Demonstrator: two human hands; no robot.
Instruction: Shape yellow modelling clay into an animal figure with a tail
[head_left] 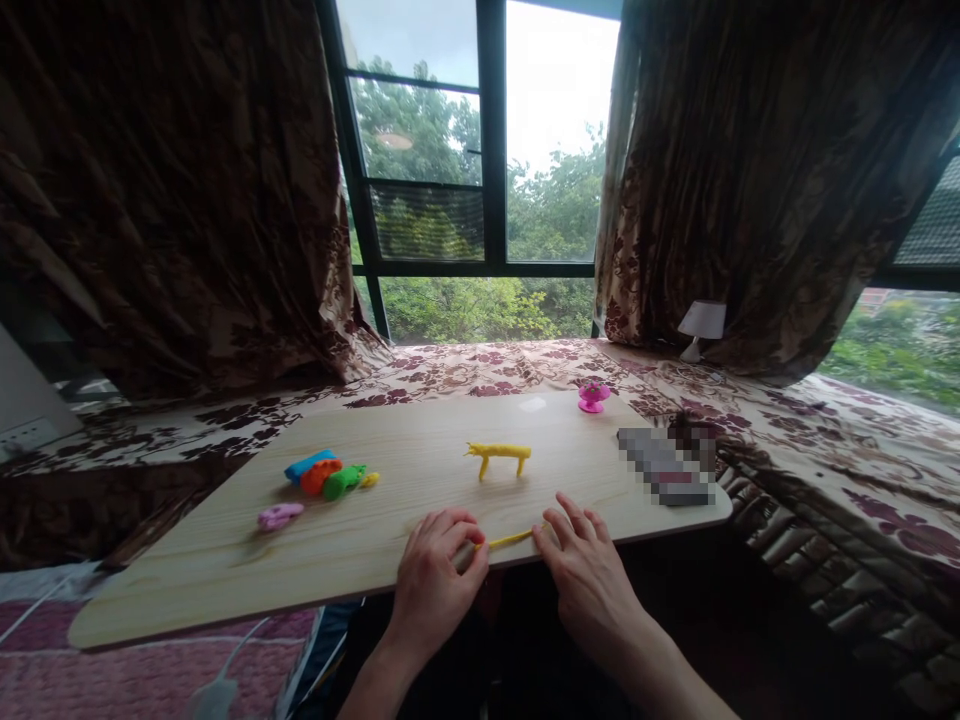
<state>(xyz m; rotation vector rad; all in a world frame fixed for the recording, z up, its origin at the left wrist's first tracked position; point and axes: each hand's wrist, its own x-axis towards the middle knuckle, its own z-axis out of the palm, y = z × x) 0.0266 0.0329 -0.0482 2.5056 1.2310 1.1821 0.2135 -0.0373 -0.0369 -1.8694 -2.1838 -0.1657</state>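
A thin yellow modelling clay strip (511, 540) lies near the table's front edge, between my two hands. My left hand (439, 565) is closed, with thumb and forefinger pinched at the strip's left end. At the other end, my right hand (589, 570) rests with fingers stretched and apart, its fingertips touching the strip. Just beyond them a yellow clay animal figure (501, 453) stands on thin legs, with small points at its left end.
On the left of the wooden table (420, 440) lie blue (307, 464), orange (321, 476) and green clay (345, 482) lumps, plus a pink piece (279, 516). A magenta figure (593, 397) stands at the back right, near a blurred grey object (664, 465).
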